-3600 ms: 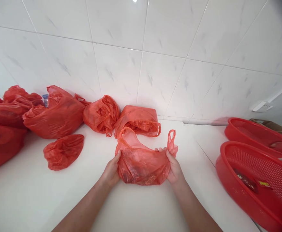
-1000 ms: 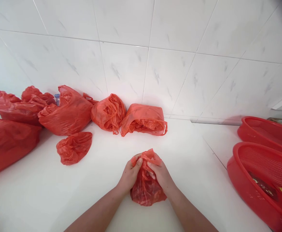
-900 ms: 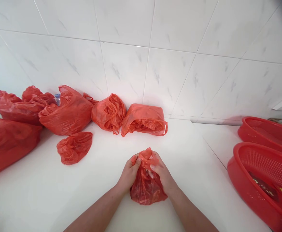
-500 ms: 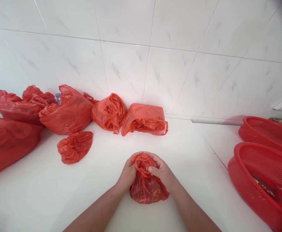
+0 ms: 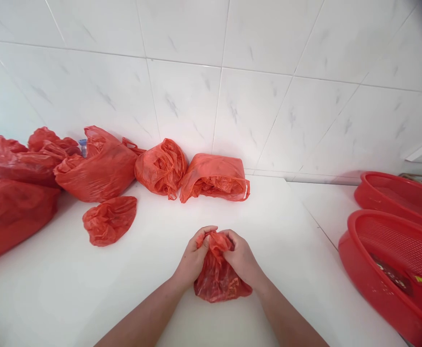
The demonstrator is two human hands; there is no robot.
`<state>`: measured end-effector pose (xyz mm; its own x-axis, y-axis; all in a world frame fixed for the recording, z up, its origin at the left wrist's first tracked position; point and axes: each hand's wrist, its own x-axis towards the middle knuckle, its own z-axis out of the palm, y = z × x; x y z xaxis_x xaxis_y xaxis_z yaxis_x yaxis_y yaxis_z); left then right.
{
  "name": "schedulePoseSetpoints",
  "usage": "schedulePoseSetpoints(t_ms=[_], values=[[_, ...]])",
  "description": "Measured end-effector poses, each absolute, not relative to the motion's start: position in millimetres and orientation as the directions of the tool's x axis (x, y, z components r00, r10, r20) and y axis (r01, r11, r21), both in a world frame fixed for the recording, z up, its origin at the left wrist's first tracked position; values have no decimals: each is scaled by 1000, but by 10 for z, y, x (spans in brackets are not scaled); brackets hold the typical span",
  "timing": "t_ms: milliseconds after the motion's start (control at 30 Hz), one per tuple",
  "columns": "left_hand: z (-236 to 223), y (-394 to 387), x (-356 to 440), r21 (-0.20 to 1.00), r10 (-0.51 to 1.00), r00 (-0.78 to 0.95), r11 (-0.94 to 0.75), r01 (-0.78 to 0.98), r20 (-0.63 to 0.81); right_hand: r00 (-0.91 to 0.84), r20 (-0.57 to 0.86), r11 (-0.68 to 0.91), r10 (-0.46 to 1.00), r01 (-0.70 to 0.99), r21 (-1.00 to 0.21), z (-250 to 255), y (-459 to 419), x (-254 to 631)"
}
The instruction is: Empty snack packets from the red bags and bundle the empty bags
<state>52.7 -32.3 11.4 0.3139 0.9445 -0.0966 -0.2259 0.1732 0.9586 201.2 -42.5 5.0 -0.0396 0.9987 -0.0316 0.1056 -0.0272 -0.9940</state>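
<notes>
1. Red bag [image 5: 221, 284], thin plastic: directly between the two hands, neck bunched at the far end, fuller base on the near side. Base is broader from left to right than the neck. Contents dark through the plastic, not identifiable; whether the base touches the counter cannot be told.
2. Left hand [image 5: 192, 258]: curled, gripping the left side of the neck.
3. Right hand [image 5: 243, 258]: curled, gripping the right side of the neck. Neither hand is nearer; both touch the bag, one on each side.
4. Counter [image 5: 62, 294], white: under the hands and reaching out to both sides.
5. Small bag [image 5: 110, 221], red, crumpled: left of the hands, apart from them, tapered end pointing right and away.
6. Square bag [image 5: 214, 176] and round bag [image 5: 161, 168], both red: beyond the hands, side by side.
7. Large bag [image 5: 97, 168], red: farther left beyond the hands, blue-capped bottle [image 5: 83, 147] showing behind it.
8. Near basket [image 5: 359, 260], red: well right of the hands, dark packet [image 5: 391, 273] inside.
9. Far basket [image 5: 377, 185], red: beyond the near basket.
</notes>
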Motion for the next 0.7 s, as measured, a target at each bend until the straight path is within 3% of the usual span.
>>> schedulePoseSetpoints(t_ms=[133,267,467,600,700], values=[[115,-358,544,984,937,346,100,-147,-43,93,40,10,995,301,-954,-16,-407,1998],[122,-362,543,990,930,366,77,-120,-28,66,26,10,997,243,-970,-39,-393,2018],[50,-324,535,999,933,357,-28,-47,43,-29,-82,-84,996,-83,-993,-13,-347,2066],[-14,-310,520,993,934,342,-117,35,98,-149,-178,-222,973,-370,-902,13,-329,2134],[-48,-293,493,967,931,304,-241,89,204,-146,-150,-206,978,-544,-813,7,-300,2224]])
